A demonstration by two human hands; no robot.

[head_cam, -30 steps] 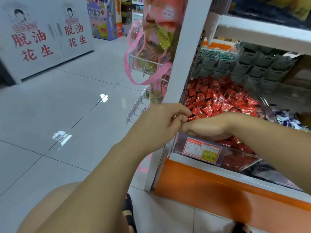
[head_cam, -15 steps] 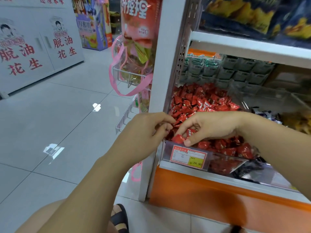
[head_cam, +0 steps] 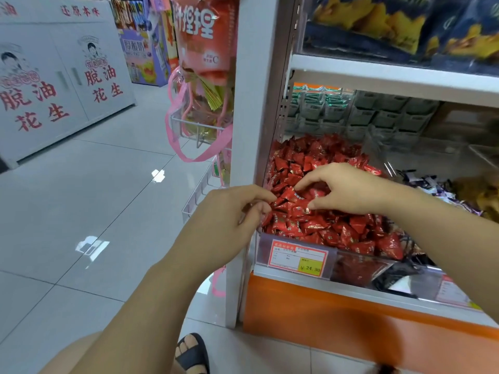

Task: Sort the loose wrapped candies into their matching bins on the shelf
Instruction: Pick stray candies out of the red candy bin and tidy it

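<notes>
Change: half a second ago the right hand [head_cam: 348, 190] was pinching one red candy down at the front lip of the bin [head_cam: 359, 263], just above the price tag [head_cam: 297, 259]. Now it is up over the middle of the heap, and no candy shows between its fingers at the lip.
Meaning: that piece has most likely been dropped in with its own kind, so one more stray is sorted. Whatever the left hand carries looks like the next supply.
Left hand [head_cam: 229, 214]: hardly moved, at the bin's left front corner, fingers curled, thumb and fingertips nipping a red wrapper.
Right hand: fingers arched and spread, tips touching the heap. I cannot tell whether it has hold of anything.
Red candies [head_cam: 324, 157]: piled in the clear bin on the lower level of the shelf unit [head_cam: 251, 130], heaped up to the front wall.
Count, hands: two, both at the red bin.
Count, red candies: too many to number, dozens at least.
Count, price tags: two in view; the second tag [head_cam: 453, 292] is blurred, further right.
Count, sorts of sweets: three along this level: red, purple-and-white candies [head_cam: 432, 184] and yellow-brown sweets [head_cam: 480, 195].
</notes>
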